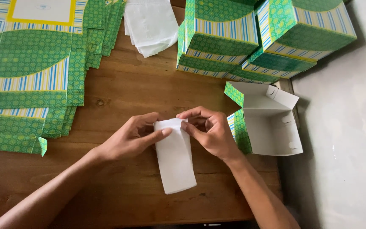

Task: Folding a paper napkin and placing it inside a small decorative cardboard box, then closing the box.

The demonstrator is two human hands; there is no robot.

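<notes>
Our left hand (pixel 134 138) and right hand (pixel 208 131) pinch the top of a folded white paper (pixel 175 159) over the tabletop (pixel 128 89). One open box (pixel 267 125) waits right; flat cartons (pixel 30 72) remain unassembled far left, finished boxes (pixel 259 38) stacked beyond.

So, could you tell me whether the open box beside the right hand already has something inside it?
No, the open box shows only bare white walls inside.
</notes>
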